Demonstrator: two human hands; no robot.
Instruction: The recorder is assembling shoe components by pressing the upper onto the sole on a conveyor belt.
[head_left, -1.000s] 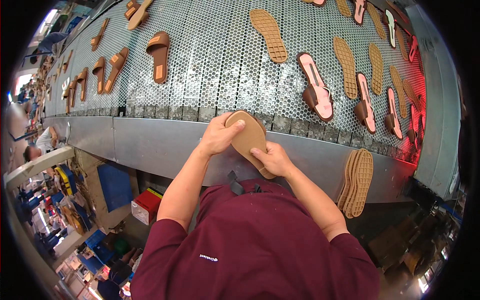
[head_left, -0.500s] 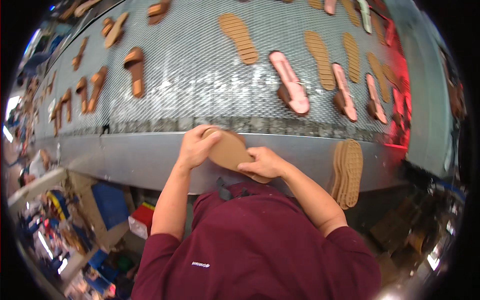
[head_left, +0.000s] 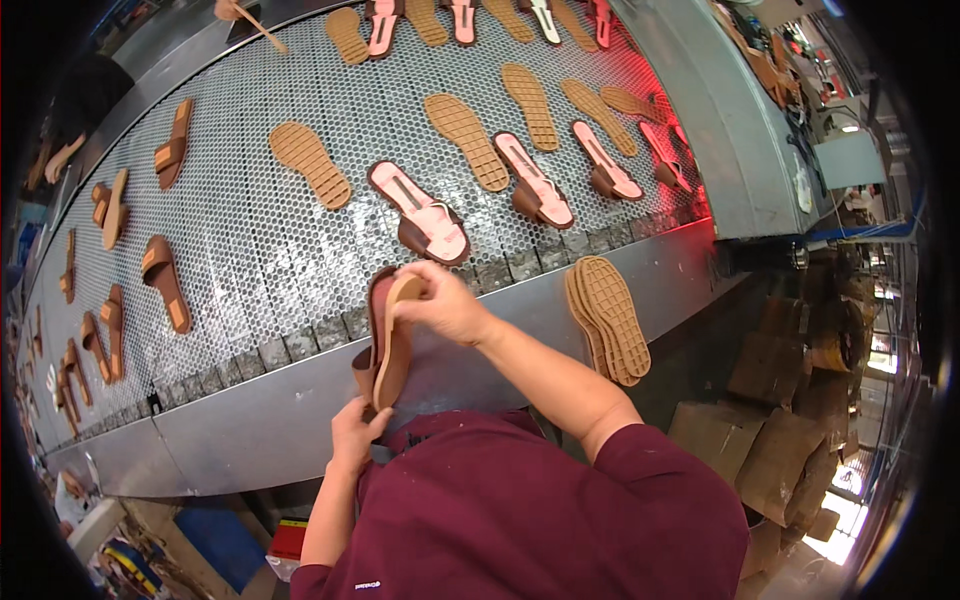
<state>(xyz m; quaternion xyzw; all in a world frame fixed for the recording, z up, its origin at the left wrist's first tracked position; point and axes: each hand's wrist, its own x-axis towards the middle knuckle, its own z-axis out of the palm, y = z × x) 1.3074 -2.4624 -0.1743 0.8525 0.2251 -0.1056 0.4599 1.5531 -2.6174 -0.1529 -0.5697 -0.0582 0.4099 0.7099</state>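
Close to my body I hold a brown sandal upper (head_left: pixel 366 371) and a tan sole (head_left: pixel 396 360) side by side, set almost upright. My right hand (head_left: pixel 448 305) pinches the sole's far end, thumb and fingers closed round its edge. Below, my left hand (head_left: pixel 352 432) grips the near end of the two pieces. A gap shows between sole and upper at the far end; whether they touch lower down I cannot tell. Just beyond my hands, a brown sandal upper with a pink insole (head_left: pixel 430 225) lies on the metal mesh conveyor (head_left: pixel 300 240).
Several tan soles (head_left: pixel 465 140) and pink-lined uppers lie on the conveyor's right half, brown sandals (head_left: pixel 165 285) on its left. A stack of soles (head_left: pixel 610 320) rests on the metal ledge (head_left: pixel 480 340). Red light glows by the grey machine housing (head_left: pixel 690 130). Another person's hand (head_left: pixel 228 10) shows across the belt.
The view has swung to the right. The sole has turned from lying flat to nearly upright, with the brown upper now visible beside it. My right hand has shifted to its far end, my left to the near end.
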